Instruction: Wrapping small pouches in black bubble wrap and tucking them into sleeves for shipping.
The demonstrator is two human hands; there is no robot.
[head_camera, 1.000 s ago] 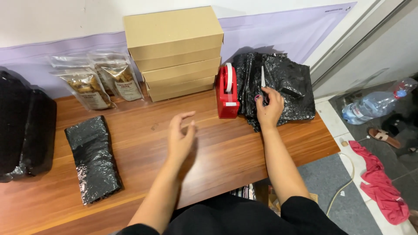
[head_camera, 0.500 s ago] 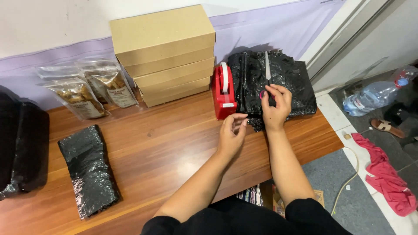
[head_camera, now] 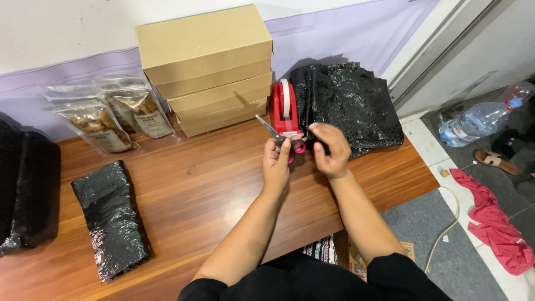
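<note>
1. Head view, the hands: we see both hands meet over the back of the desk [head_camera: 223,184], just in front of the red tape dispenser [head_camera: 285,108]. The left hand [head_camera: 277,164] has its fingers closed around a pair of scissors with pink handles [head_camera: 285,140], blades pointing up and to the left.
2. The right hand [head_camera: 331,150] is curled shut at the handle end of the scissors; it seems to pinch something small and dark there, but we cannot tell what from this angle.
3. Head view, the goods: one rolled black plastic packet [head_camera: 111,217] lies finished-looking on the left of the desk, well apart from the hands. A heap of black plastic bags [head_camera: 348,103] sits beside the dispenser, apparently unused.
4. Two clear pouches of snacks [head_camera: 114,117] lean on the wall next to stacked cardboard boxes [head_camera: 206,61], unwrapped. We judge the work early: one packet done, pouches left.
</note>
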